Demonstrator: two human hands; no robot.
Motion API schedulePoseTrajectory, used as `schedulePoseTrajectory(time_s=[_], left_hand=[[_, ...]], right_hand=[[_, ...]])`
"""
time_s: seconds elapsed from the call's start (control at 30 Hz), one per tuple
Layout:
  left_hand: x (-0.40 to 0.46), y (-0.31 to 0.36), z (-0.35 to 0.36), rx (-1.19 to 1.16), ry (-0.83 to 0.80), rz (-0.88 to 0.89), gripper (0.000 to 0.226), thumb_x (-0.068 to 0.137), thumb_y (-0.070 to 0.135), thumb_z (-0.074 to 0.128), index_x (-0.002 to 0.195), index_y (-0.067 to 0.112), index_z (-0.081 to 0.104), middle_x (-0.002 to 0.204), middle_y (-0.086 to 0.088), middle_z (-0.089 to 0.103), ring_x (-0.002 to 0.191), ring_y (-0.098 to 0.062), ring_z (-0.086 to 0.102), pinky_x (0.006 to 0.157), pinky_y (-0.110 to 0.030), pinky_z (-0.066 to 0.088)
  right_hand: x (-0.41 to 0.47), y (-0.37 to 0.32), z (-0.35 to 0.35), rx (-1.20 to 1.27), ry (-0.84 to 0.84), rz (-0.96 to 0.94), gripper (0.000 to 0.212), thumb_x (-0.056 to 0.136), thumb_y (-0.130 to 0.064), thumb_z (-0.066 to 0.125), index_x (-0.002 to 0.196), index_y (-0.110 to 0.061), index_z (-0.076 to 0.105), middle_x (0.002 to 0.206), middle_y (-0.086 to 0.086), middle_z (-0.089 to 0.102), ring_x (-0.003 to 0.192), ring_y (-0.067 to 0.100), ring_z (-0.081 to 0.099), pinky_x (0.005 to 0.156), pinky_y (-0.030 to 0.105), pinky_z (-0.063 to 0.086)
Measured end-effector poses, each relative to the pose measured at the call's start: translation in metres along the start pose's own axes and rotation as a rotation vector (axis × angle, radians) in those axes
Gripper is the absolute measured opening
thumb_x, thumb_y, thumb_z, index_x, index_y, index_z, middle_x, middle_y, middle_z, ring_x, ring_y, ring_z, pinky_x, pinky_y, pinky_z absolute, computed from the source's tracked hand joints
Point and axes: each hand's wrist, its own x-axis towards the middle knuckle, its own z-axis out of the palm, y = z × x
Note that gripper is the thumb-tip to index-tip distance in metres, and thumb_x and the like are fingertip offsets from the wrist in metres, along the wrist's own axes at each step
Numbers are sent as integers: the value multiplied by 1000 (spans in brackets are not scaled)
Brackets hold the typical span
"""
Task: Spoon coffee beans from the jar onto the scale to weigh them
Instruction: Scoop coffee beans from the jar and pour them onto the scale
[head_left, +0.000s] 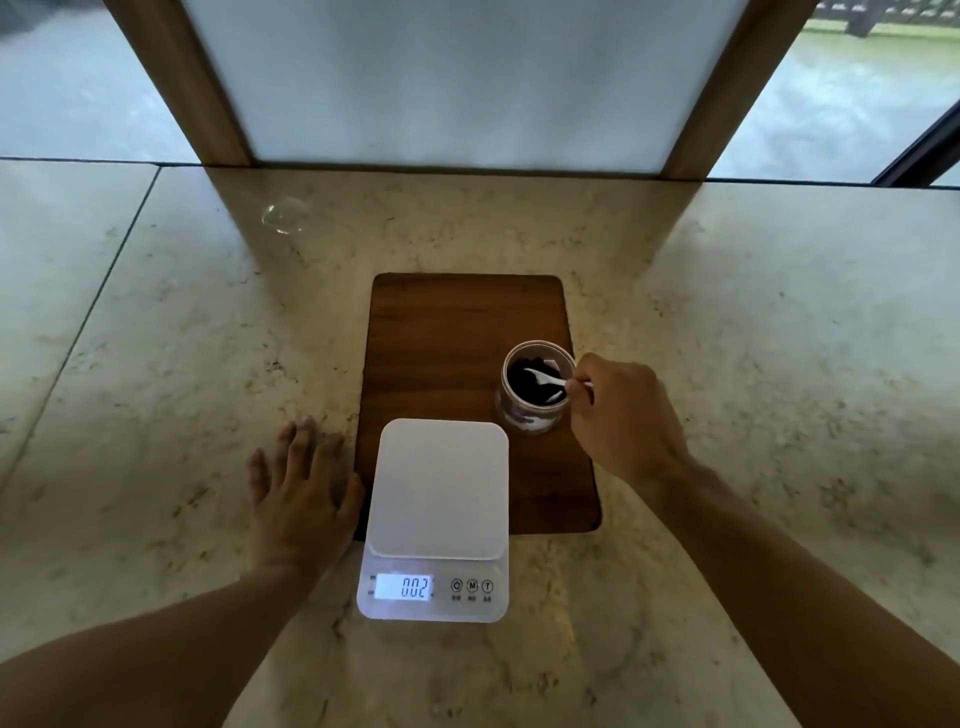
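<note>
Right hand (621, 415) grip pinching white spoon (545, 378), bowl pointing left into jar (535, 387)

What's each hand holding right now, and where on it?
Right hand: white spoon, pinched at the handle end, bowl down in the jar among the beans. Left hand: nothing; it lies flat on the counter beside the scale.

Left hand (301, 499) flat, fingers spread; right hand (623, 415) curled, fingertips pinched, forearm extended
</note>
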Motion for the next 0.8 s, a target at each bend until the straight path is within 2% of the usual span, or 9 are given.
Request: schedulePoseTrajectory(time_s=[0.1,0.27,0.37,0.57,0.63,0.8], left_hand=[[0,1,-1,-1,-11,7,68,90,52,21,144,16,39,159,-14,25,150,-30,9,119,-54,1],[0,2,-3,4,-22,-4,69,88,52,23,144,15,40,159,-15,25,150,-30,10,119,-55,3],[0,1,-3,11,-35,1,71,88,53,20,146,16,37,160,-14,22,150,-29,7,120,-53,1],[-1,3,-6,6,-35,3,71,88,53,20,147,17,36,161,-14,21,150,-29,5,120,-54,0],[-1,4,-6,10,-37,8,71,88,54,19,147,17,36,161,-14,21,150,-29,5,120,-54,0],[-1,3,-6,2,-39,7,72,88,56,18,147,18,35,161,-13,19,150,-28,2,120,-53,-2]], right_hand=[[-3,2,0,52,9,-9,12,93,-16,62,86,-8,68,69,3,65,48,-4,38,45,14,24],[-9,3,-9,60,23,-64,11,91,-15,64,84,-8,68,66,4,68,49,10,53,44,18,36],[-10,3,-13,57,28,-86,10,91,-15,64,84,-8,68,66,4,68,49,12,54,44,20,39],[-8,2,-15,76,74,-70,12,88,-12,66,76,-9,65,58,-1,58,44,8,45,43,16,27],[-6,2,-16,84,113,-37,13,87,-11,67,74,-8,65,56,-5,52,43,1,42,43,16,26],[-2,5,-17,1,93,-2,15,89,-13,62,74,-8,63,55,0,57,43,4,43,40,19,29]])
